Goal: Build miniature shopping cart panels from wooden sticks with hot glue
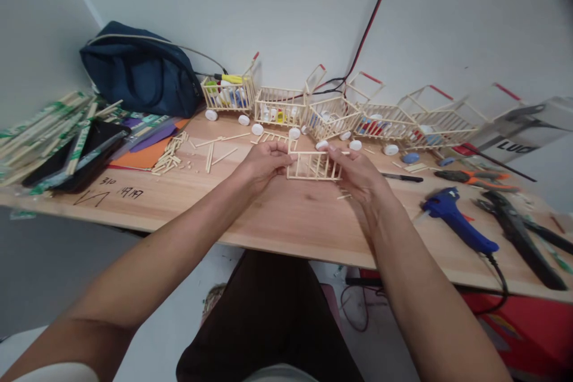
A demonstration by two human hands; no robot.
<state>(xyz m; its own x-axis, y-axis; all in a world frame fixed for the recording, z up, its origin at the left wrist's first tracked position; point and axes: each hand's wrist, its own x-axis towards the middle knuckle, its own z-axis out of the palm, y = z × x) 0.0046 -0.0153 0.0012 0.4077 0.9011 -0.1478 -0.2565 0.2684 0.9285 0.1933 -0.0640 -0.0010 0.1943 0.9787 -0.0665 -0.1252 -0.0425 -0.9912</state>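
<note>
On the left part of the wooden surface (268, 230), I can read the number 310, written by hand in black, and beside it something like 147/147, of which I am not fully sure. A zigzag line is drawn there also. On the clear plastic bag (528, 134) at the right, the big letters LUC are readable; what follows them is cut by a fold. The wrapped sticks (49, 125) at the far left carry green print, too blurred for reading.

The left hand (265, 168) has its thumb and fingers closed narrowly upon the left end of the small wooden frame (314, 178). The right hand (358, 173) pinches the other end, with the thumb at the upper corner. The frame is held between both hands, above the middle of the surface and in front of the row of small wooden carts (280, 108).

The right hand covers part of the frame's right end, and the tips of some fingers are hidden. The coloured pieces inside the carts are hard to make out. Near the right arm lies a blue glue gun (463, 221); the black tool (521, 239) beyond it is partly overlapped by another handle, which the picture edge cuts.
</note>
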